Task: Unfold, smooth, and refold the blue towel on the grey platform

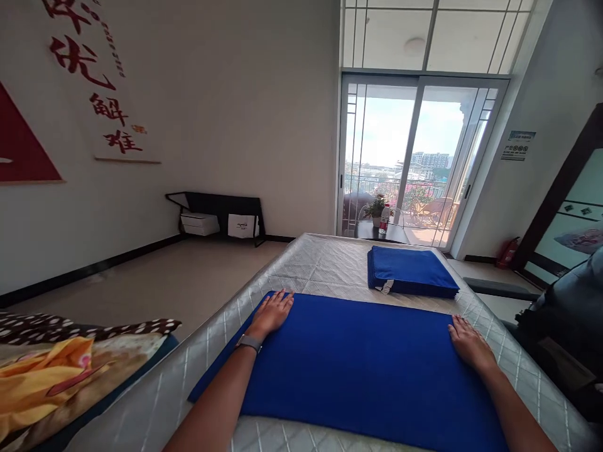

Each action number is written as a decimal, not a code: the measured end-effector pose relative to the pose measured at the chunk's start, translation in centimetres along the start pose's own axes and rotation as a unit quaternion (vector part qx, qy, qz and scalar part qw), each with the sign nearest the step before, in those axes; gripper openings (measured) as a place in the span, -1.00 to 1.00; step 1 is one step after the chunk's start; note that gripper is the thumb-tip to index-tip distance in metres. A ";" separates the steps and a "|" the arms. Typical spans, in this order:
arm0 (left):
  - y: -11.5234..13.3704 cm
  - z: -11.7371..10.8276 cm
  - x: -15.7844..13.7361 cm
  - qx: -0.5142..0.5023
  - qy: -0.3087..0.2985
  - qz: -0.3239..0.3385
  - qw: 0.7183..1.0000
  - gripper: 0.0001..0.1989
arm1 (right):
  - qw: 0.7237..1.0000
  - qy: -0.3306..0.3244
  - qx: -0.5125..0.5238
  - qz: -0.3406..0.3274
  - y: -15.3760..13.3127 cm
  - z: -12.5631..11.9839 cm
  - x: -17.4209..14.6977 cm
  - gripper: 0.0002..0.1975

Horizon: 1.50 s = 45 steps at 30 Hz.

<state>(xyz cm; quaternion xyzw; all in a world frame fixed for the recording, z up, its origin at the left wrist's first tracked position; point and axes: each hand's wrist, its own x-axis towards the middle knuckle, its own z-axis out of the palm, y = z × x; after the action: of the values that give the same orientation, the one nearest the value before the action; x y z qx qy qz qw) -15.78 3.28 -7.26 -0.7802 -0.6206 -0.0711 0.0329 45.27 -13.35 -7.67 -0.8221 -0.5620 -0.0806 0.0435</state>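
A wide blue fabric panel (362,370) lies flat on a pale quilted mattress (320,260). My left hand (275,310) rests open on its far left corner, fingers spread and palm down. At the far right corner, my right hand (469,342) lies flat and open along the edge. Neither hand grasps anything. Beyond the panel sits a folded blue fabric stack (411,267) of several layers, with a small white label (386,287) sticking out at its near left side.
Crumpled yellow bedding (51,383) lies to the left. A dark bag (565,320) stands close on the right. Past the mattress, a small dark table (381,235) holds a bottle (384,221) and a potted plant (377,210) before glass sliding doors. A black rack (221,207) leans near the wall.
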 end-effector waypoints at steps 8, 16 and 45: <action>-1.6 -1.0 -0.5 -0.033 0.039 -0.089 0.995 -0.46 | 1.000 -0.017 0.004 -0.011 0.0 -0.6 0.1 -0.33; 3.1 -3.6 -1.3 -0.042 0.083 -0.057 0.994 -0.45 | 0.999 0.006 0.034 -0.027 -2.6 -3.6 -1.2 -0.36; 11.4 -1.7 -1.4 -0.015 0.035 0.113 0.993 -0.45 | 0.979 -0.093 0.111 -0.145 -17.5 -6.1 -3.0 -0.33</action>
<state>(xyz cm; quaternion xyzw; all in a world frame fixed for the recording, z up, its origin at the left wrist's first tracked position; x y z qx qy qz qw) -5.07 -0.91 -5.42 -0.8427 -0.5259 -0.1035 0.0510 27.39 -10.66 -2.58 -0.7259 -0.6821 0.0539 0.0701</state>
